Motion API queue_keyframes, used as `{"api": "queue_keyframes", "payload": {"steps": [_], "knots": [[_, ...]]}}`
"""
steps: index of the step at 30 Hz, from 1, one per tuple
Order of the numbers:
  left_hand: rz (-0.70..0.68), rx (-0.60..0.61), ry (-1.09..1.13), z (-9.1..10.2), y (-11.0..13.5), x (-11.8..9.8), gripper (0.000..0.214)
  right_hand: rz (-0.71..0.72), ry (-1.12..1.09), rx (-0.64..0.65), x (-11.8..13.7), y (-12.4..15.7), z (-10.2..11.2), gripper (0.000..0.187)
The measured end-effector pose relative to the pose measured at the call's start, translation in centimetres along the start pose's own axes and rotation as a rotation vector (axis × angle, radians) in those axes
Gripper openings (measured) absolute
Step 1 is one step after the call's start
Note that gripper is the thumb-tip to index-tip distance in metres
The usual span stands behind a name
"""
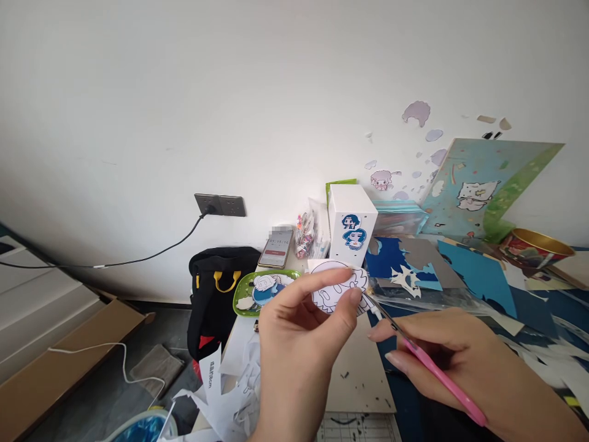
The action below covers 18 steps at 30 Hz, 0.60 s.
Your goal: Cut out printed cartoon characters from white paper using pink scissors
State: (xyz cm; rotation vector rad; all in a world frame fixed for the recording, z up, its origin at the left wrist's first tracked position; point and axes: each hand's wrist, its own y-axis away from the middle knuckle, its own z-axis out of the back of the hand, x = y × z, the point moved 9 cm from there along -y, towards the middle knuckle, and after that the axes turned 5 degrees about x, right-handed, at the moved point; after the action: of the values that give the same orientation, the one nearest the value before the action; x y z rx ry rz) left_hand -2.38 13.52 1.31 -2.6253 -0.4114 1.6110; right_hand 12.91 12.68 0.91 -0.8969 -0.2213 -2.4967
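My left hand (313,331) pinches a piece of white paper (334,291) between thumb and fingers. The paper carries a black line drawing of a cartoon head, partly hidden by my fingers. From the right, my right hand (460,362) grips pink-handled scissors (427,359), seen nearly edge-on. Their metal tip meets the right edge of the paper, by my left thumb. A narrow strip of paper hangs at that edge. Behind my left hand, a green tray (239,301) holds several paper cut-outs.
Paper scraps (230,399) lie at the lower left, above a bin with a blue liner (147,426). A phone (276,248) and a white box (350,227) stand at the back. Blue sheets (483,270) and a red tin (536,248) are at the right. A black bag (216,270) is at the left.
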Motion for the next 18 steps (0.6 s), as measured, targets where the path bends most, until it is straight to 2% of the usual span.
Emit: {"api": "queue_keyframes", "payload": {"steps": [5,9,14,18], "knots": [[-0.018,-0.023,-0.001,0.4,-0.1,0.2,0.018,-0.011,0.103,-0.014,-0.3,0.2,0.2,0.013],[-0.056,-0.083,-0.03,1.2,-0.4,-0.3,0.017,0.006,0.085,-0.148,-0.8,0.9,2.1,0.014],[-0.051,-0.039,-0.027,1.0,-0.4,-0.3,0.017,-0.048,0.073,-0.243,-2.0,1.6,3.6,0.017],[-0.025,-0.017,-0.008,0.7,-0.2,-0.2,0.016,-0.062,0.018,-0.326,-1.8,2.6,4.6,0.019]]}}
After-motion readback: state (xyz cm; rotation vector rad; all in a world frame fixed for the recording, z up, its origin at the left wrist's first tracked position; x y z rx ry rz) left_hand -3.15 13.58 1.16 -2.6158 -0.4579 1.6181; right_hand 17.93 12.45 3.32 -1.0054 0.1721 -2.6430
